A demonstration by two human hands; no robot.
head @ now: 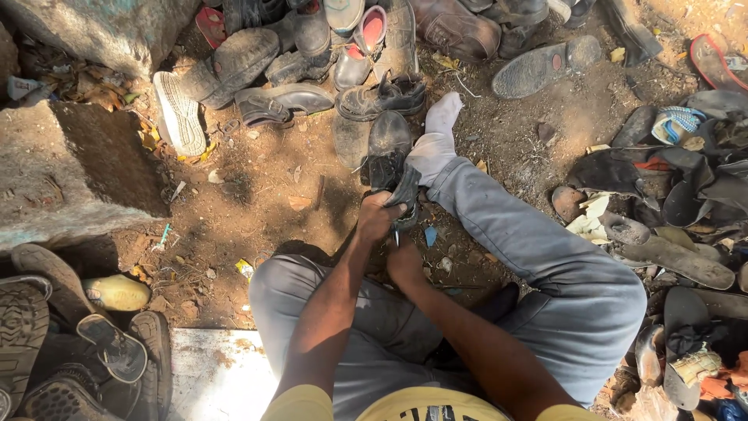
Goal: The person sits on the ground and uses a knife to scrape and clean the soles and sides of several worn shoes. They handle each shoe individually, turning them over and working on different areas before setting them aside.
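Head view: left hand (378,217) curled tight around black shoe (389,168), shoe just ahead of knuckles, resting against socked foot (436,132). Right hand (405,261) below shoe, touching it; grip cannot be told. Shoe pile (351,47) on dirt ground (273,195) beyond.

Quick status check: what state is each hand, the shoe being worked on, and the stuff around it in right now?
Left hand: closed on the black shoe.
Right hand: under the shoe; grip unclear.
Black shoe: held, toe pointing away, resting by the outstretched leg.
Outstretched leg: lying flat on the dirt, grey sock on.
White-soled shoe: on its side, sole showing.
Shoe pile: loose, jumbled.
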